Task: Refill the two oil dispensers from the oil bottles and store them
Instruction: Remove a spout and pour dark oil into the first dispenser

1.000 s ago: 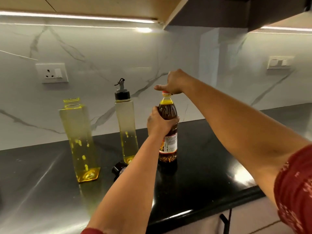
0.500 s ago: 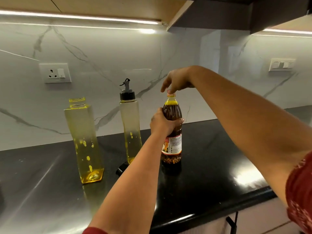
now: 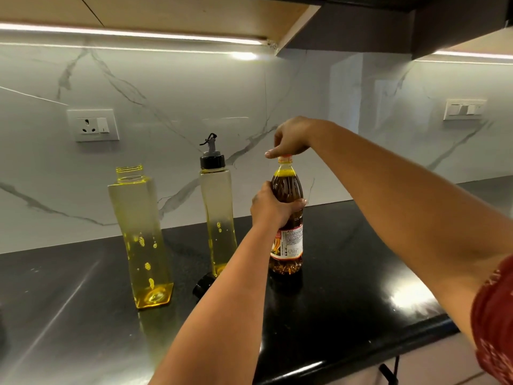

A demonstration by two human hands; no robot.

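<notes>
From my feed I count one oil bottle (image 3: 287, 218), dark amber with a white and red label, standing upright on the black tabletop (image 3: 347, 273) toward the middle. My left hand (image 3: 273, 209) wraps its grip around the bottle's shoulder, fingers curled round the far side. My right hand (image 3: 290, 140) comes from above, its grip pinching the orange cap (image 3: 285, 157) at the top of the neck.

Two oil dispensers stand to the left, apart from the bottle. The nearer open dispenser (image 3: 140, 234) has no lid and only a shallow yellow pool at its base. The capped dispenser (image 3: 218, 215), behind it and just beside my left forearm, wears a black spout lid (image 3: 212, 159). One black lid (image 3: 204, 284) lies on the tabletop at that dispenser's foot, partly hidden by my forearm, so I can't quite make out its full shape.

On the marble backsplash (image 3: 194, 107) I count one wall socket (image 3: 93, 125) on the left and one switch plate (image 3: 465, 109) on the right. A light strip (image 3: 133, 33) runs under the cabinet.
</notes>
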